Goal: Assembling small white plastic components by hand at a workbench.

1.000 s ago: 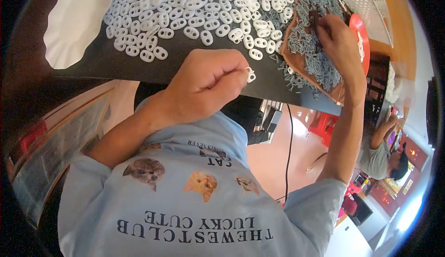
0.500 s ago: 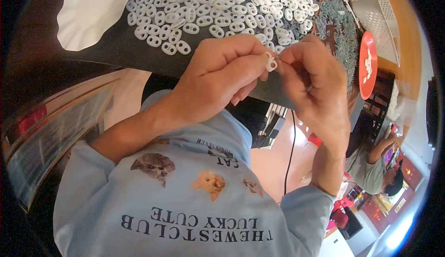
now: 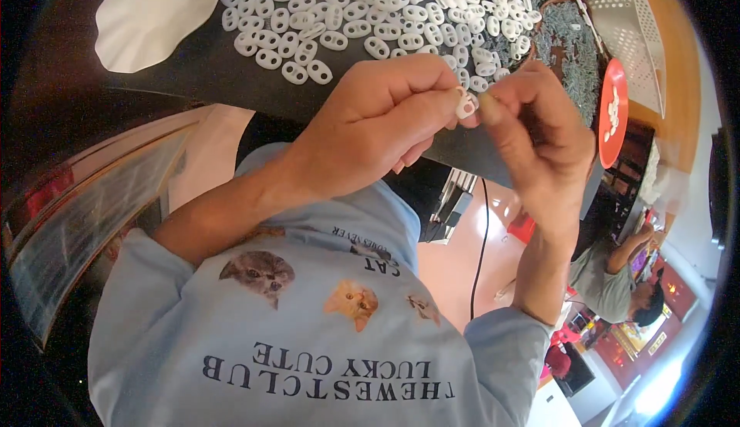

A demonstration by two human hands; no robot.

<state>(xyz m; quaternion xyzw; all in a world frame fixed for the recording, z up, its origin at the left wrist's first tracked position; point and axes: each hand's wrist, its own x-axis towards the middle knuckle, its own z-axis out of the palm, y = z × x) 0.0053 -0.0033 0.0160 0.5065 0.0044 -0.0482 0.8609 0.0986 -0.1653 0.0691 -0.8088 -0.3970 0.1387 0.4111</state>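
Just beyond the near edge of the dark table, both my hands meet in front of me. Thumb and forefinger of my left hand (image 3: 385, 122) pinch a small white two-holed cord lock (image 3: 467, 107), its holes facing up. Against its right side, the thumb and forefinger of my right hand (image 3: 549, 138) are closed together; whatever they may hold is too small to make out. Beyond my hands lies a spread of loose white oval pieces (image 3: 356, 29), each with two holes. To their right is a heap of tiny grey metal pieces (image 3: 576, 53), like springs.
A white wavy-rimmed dish (image 3: 158, 18) lies at the far left of the table. On the right stand a red plate (image 3: 613, 149) with small white pieces and a white perforated basket (image 3: 628, 34). A black cable (image 3: 483, 250) hangs below. Another person (image 3: 613, 277) sits at the far right.
Both hands have shifted slightly right with the cord lock. My right hand's fingers have turned and now touch the lock's right side. The whole view has moved a little.
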